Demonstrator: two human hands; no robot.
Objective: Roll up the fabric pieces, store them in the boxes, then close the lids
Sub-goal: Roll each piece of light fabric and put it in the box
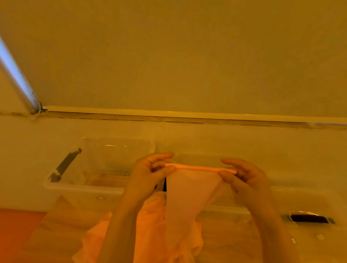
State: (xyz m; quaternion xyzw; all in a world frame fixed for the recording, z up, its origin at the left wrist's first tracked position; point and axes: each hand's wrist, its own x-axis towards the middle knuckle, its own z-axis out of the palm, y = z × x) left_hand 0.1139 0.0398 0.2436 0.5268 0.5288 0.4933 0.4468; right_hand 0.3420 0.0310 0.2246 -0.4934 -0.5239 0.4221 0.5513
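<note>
A pale fabric piece (pixel 183 197) is held up at the centre of the frame. Its top edge has been turned into a thin roll (pixel 200 168), stretched level between the two hands. The left hand (pixel 151 169) pinches the left end of the roll between thumb and curled fingers; the right hand (pixel 243 176) pinches the right end in the same way. Below the roll the fabric hangs down and narrows toward the lower centre of the frame.

Under the hanging piece, a crumpled heap (pixel 151 234) of more orange-tinted fabric is seen on the wooden surface (pixel 65 226), at the bottom centre between the forearms.

Behind the hands, left of centre, an open clear box (pixel 83 187) stands on the surface, with a dark latch (pixel 65 166) on its left end. A second clear box (pixel 235 209) is partly hidden behind the right hand and the fabric; whether anything lies in either box cannot be told. At the right of the frame a clear lid (pixel 316 238) with a dark handle (pixel 308 218) lies flat on the surface.

The whole scene is washed in yellow-orange light. A wall fills the upper half of the frame, and a bright strip (pixel 9 60) runs diagonally down the upper left.
</note>
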